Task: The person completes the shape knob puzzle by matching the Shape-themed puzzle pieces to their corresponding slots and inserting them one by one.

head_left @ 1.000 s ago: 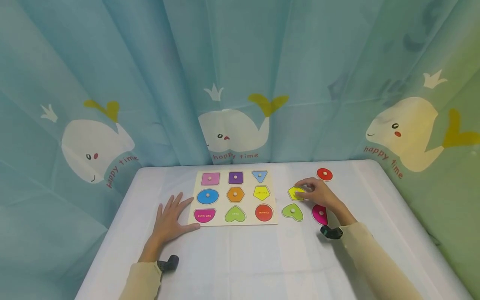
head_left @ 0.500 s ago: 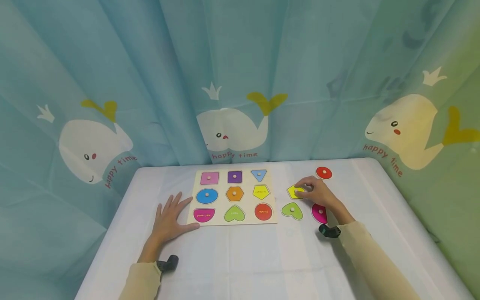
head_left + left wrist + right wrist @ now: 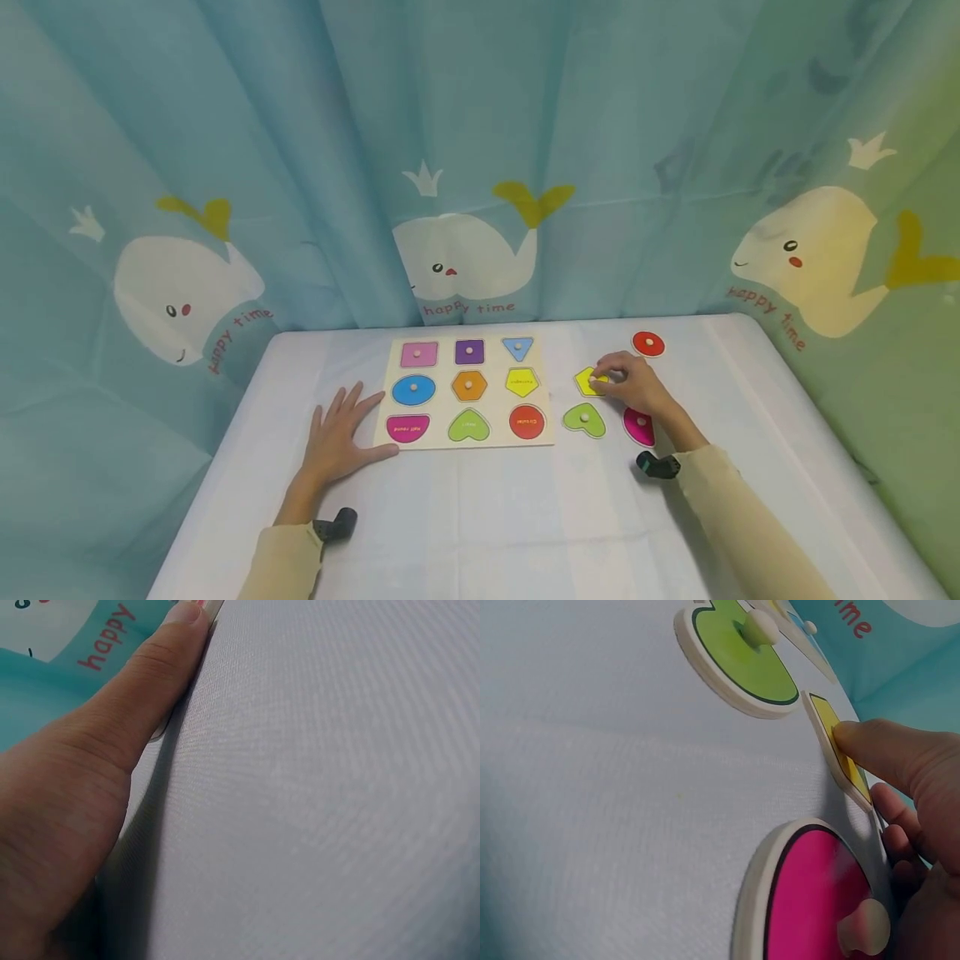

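Observation:
The thumb and index finger of my right hand (image 3: 639,390) pinch the knob of a yellow pentagon puzzle piece (image 3: 582,382), which lies flat right of the puzzle board (image 3: 495,406). In the right wrist view the thumb (image 3: 885,750) covers that knob. My left hand (image 3: 333,443) lies spread at the board's left side, with thumb and fingertips at its edge. The thumb (image 3: 142,682) stretches along the board's near corner in the left wrist view. Labelled pentagon, half-round, heart and circle spots on the board show no knobs; several other shapes there have knobs.
A green heart piece (image 3: 576,418) lies just in front of the pentagon. Under the right wrist is a magenta half-round piece (image 3: 802,900), and a red circle piece (image 3: 648,344) lies beyond the hand. A whale-print curtain (image 3: 480,150) hangs behind the white-covered table (image 3: 465,525).

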A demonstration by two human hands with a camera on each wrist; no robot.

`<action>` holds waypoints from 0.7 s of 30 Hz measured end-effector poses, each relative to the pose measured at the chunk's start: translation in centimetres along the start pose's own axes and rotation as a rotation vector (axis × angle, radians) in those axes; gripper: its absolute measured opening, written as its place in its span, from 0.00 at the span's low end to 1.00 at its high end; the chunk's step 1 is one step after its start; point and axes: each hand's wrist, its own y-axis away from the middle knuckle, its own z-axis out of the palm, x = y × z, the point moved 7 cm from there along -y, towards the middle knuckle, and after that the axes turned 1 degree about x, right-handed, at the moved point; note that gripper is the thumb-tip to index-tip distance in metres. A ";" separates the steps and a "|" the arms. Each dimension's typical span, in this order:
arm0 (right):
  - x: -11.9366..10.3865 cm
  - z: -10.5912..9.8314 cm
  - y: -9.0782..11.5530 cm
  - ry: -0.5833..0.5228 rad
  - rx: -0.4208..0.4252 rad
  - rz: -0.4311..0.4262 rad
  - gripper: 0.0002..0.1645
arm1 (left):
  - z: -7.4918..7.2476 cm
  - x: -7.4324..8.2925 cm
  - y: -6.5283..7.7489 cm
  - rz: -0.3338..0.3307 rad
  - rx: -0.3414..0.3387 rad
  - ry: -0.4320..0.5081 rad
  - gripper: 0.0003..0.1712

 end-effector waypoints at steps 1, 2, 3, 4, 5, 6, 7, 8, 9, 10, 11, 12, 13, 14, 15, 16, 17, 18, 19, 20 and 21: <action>0.0 -0.1 0.0 0.006 0.004 0.003 0.10 | 0.0 0.1 -0.1 0.002 0.001 0.000 0.56; 0.0 -0.1 0.1 0.012 0.008 0.004 0.11 | -0.1 0.1 -0.1 0.003 0.002 0.000 0.56; 0.0 -0.2 0.1 0.016 0.011 0.008 0.11 | -0.1 0.1 -0.2 0.005 0.002 -0.003 0.56; -0.1 -0.2 0.2 0.017 0.012 0.005 0.11 | -0.1 0.2 -0.2 0.006 0.002 -0.006 0.56; -0.1 -0.2 0.2 0.019 0.015 0.005 0.12 | -0.1 0.2 -0.3 0.007 0.003 -0.008 0.56; -0.1 -0.3 0.3 0.021 0.018 0.004 0.12 | -0.1 0.2 -0.3 0.008 0.004 -0.011 0.56; -0.2 -0.3 0.3 0.020 0.021 0.004 0.12 | -0.1 0.2 -0.3 0.009 0.006 -0.013 0.56; -0.2 -0.3 0.3 0.018 0.026 0.004 0.12 | -0.1 0.2 -0.4 0.010 0.006 -0.015 0.56; -0.2 -0.3 0.3 0.019 0.030 0.001 0.12 | -0.2 0.2 -0.4 0.011 0.007 -0.017 0.56; -0.2 -0.3 0.3 0.019 0.032 -0.004 0.11 | -0.2 0.1 -0.4 0.012 0.008 -0.016 0.56; -0.2 -0.3 0.4 0.017 0.034 -0.008 0.11 | -0.2 0.1 -0.4 0.012 0.008 -0.017 0.56; -0.2 -0.3 0.4 0.016 0.037 -0.012 0.11 | -0.2 0.1 -0.4 0.012 0.008 -0.019 0.56; -0.2 -0.3 0.4 0.013 0.039 -0.016 0.10 | -0.1 0.1 -0.3 0.012 0.007 -0.019 0.56; -0.2 -0.3 0.4 0.012 0.040 -0.020 0.10 | -0.1 0.0 -0.3 0.012 0.006 -0.019 0.56; -0.2 -0.3 0.4 0.011 0.040 -0.025 0.10 | -0.1 0.0 -0.2 0.012 0.006 -0.017 0.56; -0.2 -0.2 0.3 0.009 0.043 -0.028 0.09 | -0.1 0.0 -0.1 0.012 0.008 -0.016 0.56; -0.3 -0.2 0.3 0.009 0.046 -0.031 0.09 | -0.1 0.0 0.0 0.012 0.010 -0.014 0.56; -0.3 -0.2 0.3 0.012 0.048 -0.035 0.08 | -0.1 0.0 0.0 0.012 0.011 -0.012 0.56; -0.4 -0.1 0.4 0.011 0.049 -0.036 0.08 | 0.0 0.0 0.1 0.012 0.012 -0.009 0.56; -0.5 -0.1 0.4 0.011 0.051 -0.037 0.08 | 0.0 -0.1 0.1 0.010 0.011 -0.007 0.56; -0.5 -0.1 0.5 0.011 0.054 -0.036 0.07 | 0.1 -0.1 0.2 0.010 0.011 -0.008 0.56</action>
